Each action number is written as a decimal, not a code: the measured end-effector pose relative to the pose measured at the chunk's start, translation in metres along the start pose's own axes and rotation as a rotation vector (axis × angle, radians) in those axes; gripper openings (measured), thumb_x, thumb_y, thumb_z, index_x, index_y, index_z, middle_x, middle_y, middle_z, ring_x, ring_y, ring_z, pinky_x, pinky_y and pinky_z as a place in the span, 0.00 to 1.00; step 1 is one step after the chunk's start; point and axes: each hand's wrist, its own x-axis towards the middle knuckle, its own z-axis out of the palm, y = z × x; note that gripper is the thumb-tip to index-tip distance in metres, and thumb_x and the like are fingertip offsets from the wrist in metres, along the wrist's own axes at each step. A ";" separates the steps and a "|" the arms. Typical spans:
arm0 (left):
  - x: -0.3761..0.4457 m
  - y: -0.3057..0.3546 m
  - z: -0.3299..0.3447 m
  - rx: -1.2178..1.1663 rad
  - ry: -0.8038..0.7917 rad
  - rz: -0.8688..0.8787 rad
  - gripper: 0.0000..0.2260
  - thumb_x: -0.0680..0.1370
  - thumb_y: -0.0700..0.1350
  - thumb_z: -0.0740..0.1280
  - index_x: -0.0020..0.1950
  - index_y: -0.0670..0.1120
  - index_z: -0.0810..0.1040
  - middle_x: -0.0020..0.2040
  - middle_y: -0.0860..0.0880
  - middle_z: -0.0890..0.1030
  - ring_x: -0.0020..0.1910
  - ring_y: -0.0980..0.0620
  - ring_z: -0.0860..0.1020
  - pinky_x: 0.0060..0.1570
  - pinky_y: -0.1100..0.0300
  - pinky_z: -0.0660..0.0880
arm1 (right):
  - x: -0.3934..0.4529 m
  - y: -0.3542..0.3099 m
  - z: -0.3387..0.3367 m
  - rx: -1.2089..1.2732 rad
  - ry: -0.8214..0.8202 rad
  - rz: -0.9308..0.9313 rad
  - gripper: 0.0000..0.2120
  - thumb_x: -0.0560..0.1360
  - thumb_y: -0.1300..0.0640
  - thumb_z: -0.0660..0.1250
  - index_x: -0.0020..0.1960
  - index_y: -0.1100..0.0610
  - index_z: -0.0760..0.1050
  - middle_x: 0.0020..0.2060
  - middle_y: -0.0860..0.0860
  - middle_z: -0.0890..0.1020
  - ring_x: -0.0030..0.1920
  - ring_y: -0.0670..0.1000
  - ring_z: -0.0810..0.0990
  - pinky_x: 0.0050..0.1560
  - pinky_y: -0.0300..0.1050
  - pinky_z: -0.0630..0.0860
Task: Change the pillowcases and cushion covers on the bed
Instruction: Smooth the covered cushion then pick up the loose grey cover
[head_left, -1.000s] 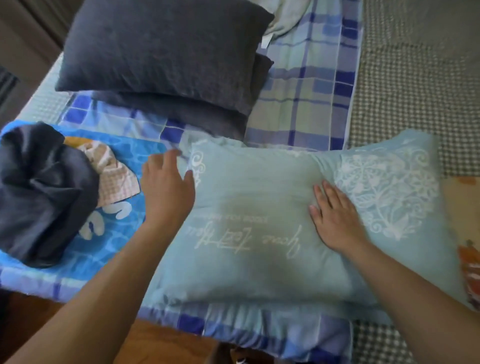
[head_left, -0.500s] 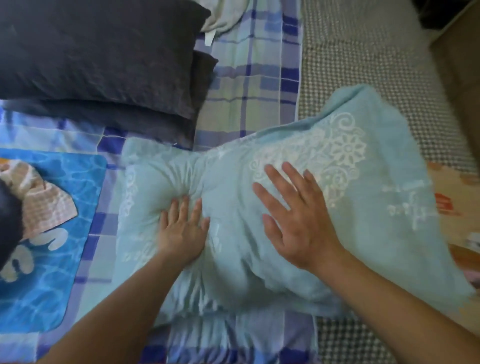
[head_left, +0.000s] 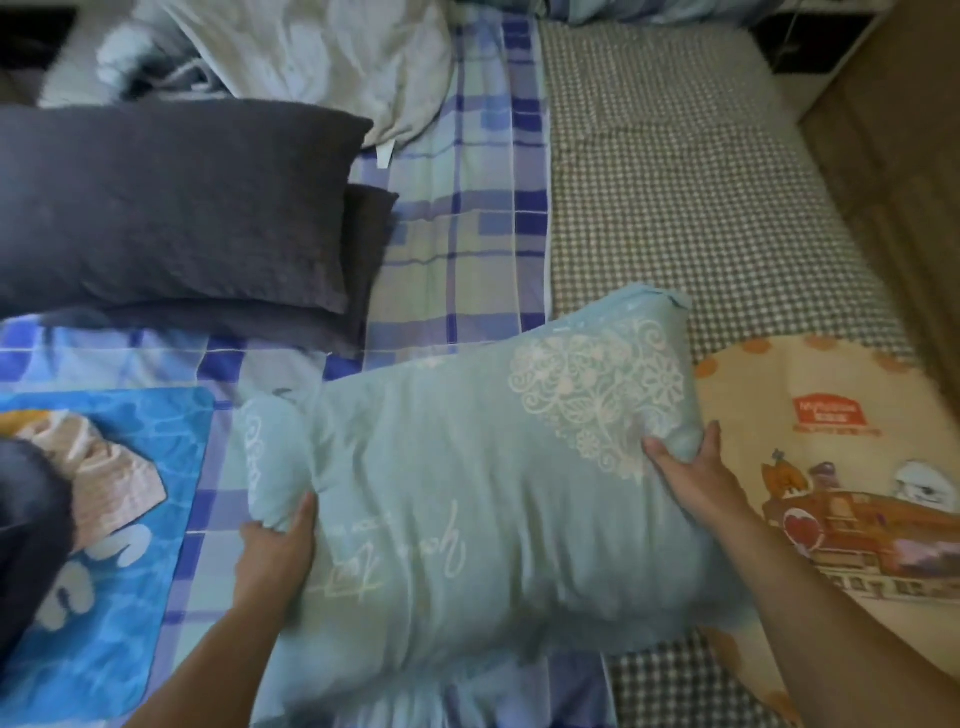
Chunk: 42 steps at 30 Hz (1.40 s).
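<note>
We are holding a soft, plump rectangular pillow in a pale teal cotton pillowcase (head_left: 467, 509) at the near edge of the bed, lying slanted across the blue plaid bedsheet (head_left: 457, 244), its far right corner reaching onto the brown-and-white checked blanket (head_left: 691, 208). The fabric is looking matte and lightly creased. A white lace-style heart motif is showing near the right end, a white scroll border is running along the left end, and cursive white script is sitting upside down across the middle; we cannot read it.

Our left hand (head_left: 275, 556) is gripping the pillow's left end, thumb on top and fingers curled beneath the bunched cloth. Our right hand (head_left: 696, 473) is clutching the right edge, thumb pressing into the lace print and fingers wrapping round the side.

Just beyond the pillow, two dark grey textured pillows (head_left: 171, 208) are lying stacked, with a crumpled cream quilt (head_left: 322, 57) behind them. To the left, a bright blue water-print mat (head_left: 119, 597) is carrying a folded beige checked cloth (head_left: 104, 478) and a dark grey bundled fabric (head_left: 26, 545). To the right, a peach cartoon-print sheet (head_left: 841, 467) is showing a small red label with illegible white lettering.
</note>
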 end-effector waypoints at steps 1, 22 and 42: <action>-0.014 0.013 -0.001 0.009 0.011 0.056 0.39 0.77 0.70 0.60 0.74 0.39 0.67 0.67 0.33 0.75 0.64 0.31 0.74 0.66 0.41 0.69 | 0.001 -0.002 -0.003 -0.018 -0.026 0.006 0.47 0.71 0.27 0.64 0.80 0.51 0.54 0.73 0.57 0.71 0.67 0.62 0.74 0.66 0.54 0.70; -0.089 0.426 -0.079 0.341 0.240 0.407 0.36 0.79 0.66 0.56 0.81 0.47 0.55 0.77 0.37 0.61 0.74 0.33 0.62 0.72 0.41 0.62 | 0.110 -0.152 -0.284 -0.004 0.280 -0.268 0.40 0.71 0.34 0.59 0.77 0.53 0.63 0.73 0.60 0.71 0.71 0.65 0.70 0.73 0.59 0.65; -0.135 0.051 -0.058 -0.107 -0.457 0.289 0.04 0.79 0.46 0.67 0.49 0.47 0.80 0.37 0.49 0.78 0.31 0.55 0.74 0.30 0.62 0.69 | -0.104 -0.088 0.034 -0.366 -0.324 -0.460 0.12 0.81 0.56 0.57 0.39 0.54 0.70 0.41 0.55 0.80 0.41 0.56 0.80 0.35 0.46 0.70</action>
